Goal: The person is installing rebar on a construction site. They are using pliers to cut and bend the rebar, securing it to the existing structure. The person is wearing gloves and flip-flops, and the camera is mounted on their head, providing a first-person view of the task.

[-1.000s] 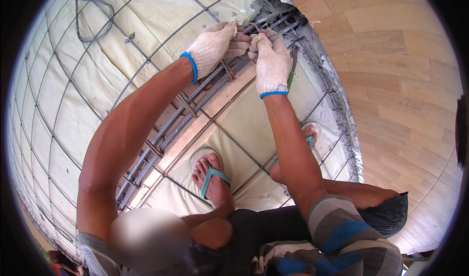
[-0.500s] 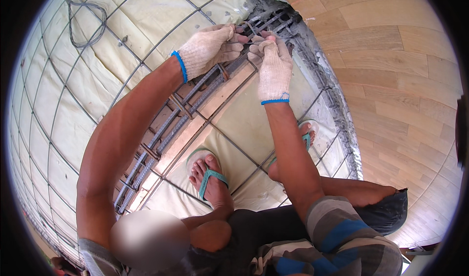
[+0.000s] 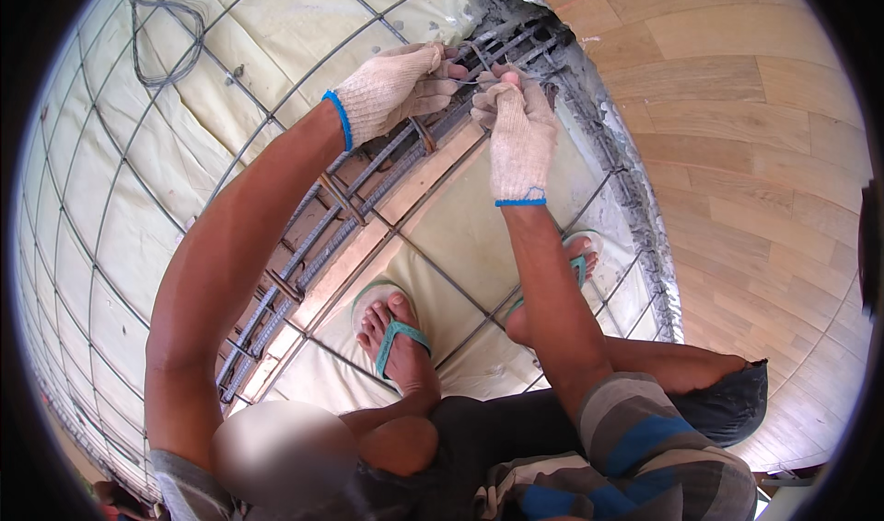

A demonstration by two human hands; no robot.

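Steel mesh [image 3: 110,199] covers pale sheeting left of the rebar beam [image 3: 368,199]. A wire loop [image 3: 166,37] lies on the mesh, well left of the beam's far end. The gloved left hand [image 3: 391,88] pinches a thin wire [image 3: 474,81] at that far end; the gloved right hand [image 3: 516,125] is clenched on it, just beside.

Site: construction site, slab reinforcement stage. Evidence: steel rebar grid [image 3: 184,162] over pale sheeting [image 3: 120,245]; ribbed-bar beam cage [image 3: 341,217] running below fingers; timber formwork boards [image 3: 737,152] right of fingers; rough concrete edge [image 3: 635,208] between. Knit work gloves, sandals on mesh.
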